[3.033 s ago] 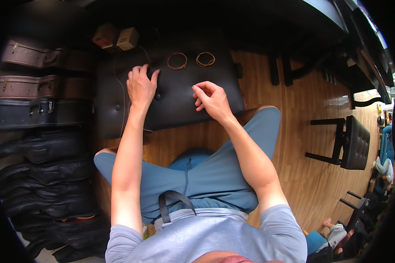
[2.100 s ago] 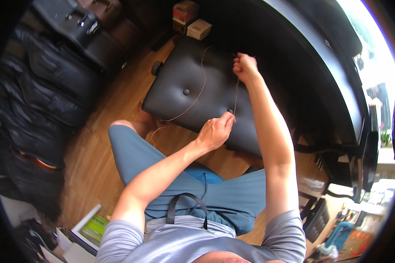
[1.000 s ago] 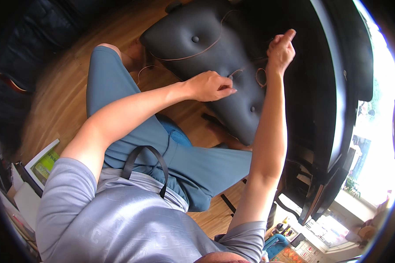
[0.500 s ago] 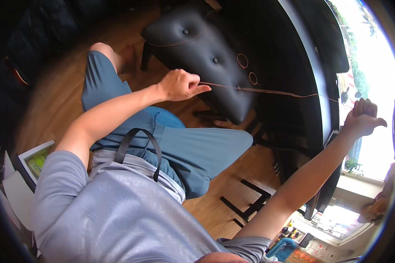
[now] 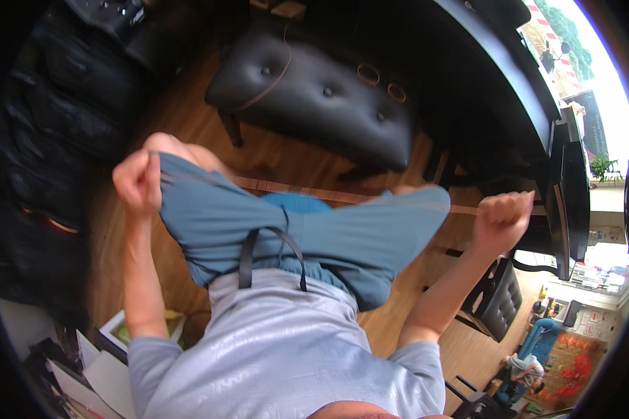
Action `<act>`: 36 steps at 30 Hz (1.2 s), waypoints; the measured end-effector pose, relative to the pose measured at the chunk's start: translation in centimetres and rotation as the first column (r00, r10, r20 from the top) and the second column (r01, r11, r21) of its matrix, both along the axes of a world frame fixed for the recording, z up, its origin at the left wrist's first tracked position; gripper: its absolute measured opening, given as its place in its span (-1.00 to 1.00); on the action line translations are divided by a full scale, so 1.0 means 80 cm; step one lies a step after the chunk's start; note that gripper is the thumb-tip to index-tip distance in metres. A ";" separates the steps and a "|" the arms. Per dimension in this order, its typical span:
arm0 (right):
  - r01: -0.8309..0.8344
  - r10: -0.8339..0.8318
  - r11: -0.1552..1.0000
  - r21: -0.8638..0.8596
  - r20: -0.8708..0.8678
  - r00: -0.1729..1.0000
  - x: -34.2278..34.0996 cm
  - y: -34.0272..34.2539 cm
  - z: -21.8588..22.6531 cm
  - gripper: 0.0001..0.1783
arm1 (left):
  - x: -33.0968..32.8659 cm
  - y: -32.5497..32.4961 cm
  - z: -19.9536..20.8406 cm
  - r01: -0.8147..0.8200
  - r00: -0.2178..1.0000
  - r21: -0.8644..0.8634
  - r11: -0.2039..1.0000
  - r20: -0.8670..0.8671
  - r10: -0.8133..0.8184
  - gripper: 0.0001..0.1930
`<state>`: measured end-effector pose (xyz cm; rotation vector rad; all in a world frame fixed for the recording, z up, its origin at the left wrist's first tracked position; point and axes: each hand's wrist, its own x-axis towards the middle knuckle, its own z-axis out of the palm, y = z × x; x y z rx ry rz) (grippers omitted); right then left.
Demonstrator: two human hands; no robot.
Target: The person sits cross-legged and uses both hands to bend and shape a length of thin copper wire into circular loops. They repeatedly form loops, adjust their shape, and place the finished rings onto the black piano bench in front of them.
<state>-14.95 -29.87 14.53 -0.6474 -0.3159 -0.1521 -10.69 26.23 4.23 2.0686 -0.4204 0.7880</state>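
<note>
A thin brown cord [image 5: 258,184] is stretched roughly level across my lap, smeared by motion, running from one hand to the other. At its left end my left hand [image 5: 138,183] is closed on it, beside my left knee. The other end runs to my right hand [image 5: 503,223], a closed fist out past my right knee. Beyond my knees, on a black tufted bench [image 5: 314,105], lie two small loops of similar cord, one loop [image 5: 368,75] left of the other loop [image 5: 396,93]. A longer loose cord [image 5: 276,82] curves over the bench's left part.
Large black furniture [image 5: 489,77] with a curved edge stands beyond the bench, near a bright window. Dark covered bulk [image 5: 56,140] fills the left side. White boxes or folders [image 5: 105,377] are behind my left elbow. Another person [image 5: 524,373] sits in the lower right background.
My hands have moved farther apart and lower, the left outward to the left knee, the right down. The cord between them now crosses my lap. The view has turned.
</note>
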 end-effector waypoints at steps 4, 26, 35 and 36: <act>0.150 -0.140 0.958 0.246 -0.060 0.988 -0.026 0.034 -0.052 -0.38 | -0.035 0.010 -0.043 -0.352 0.936 -0.103 0.931 -0.056 0.348 -0.54; 0.377 -0.353 0.879 0.291 -0.136 0.926 0.007 -0.045 -0.077 -0.49 | 0.100 0.013 -0.053 -0.462 0.878 -0.068 0.884 -0.174 0.445 -0.44; 0.434 -0.419 0.865 0.250 -0.115 0.901 -0.008 -0.066 -0.078 -0.50 | 0.108 0.012 -0.069 -0.435 0.889 -0.031 0.900 -0.172 0.424 -0.43; 0.441 -0.424 0.861 0.252 -0.124 0.897 -0.007 -0.069 -0.081 -0.50 | 0.109 0.011 -0.069 -0.423 0.895 -0.021 0.906 -0.164 0.414 -0.43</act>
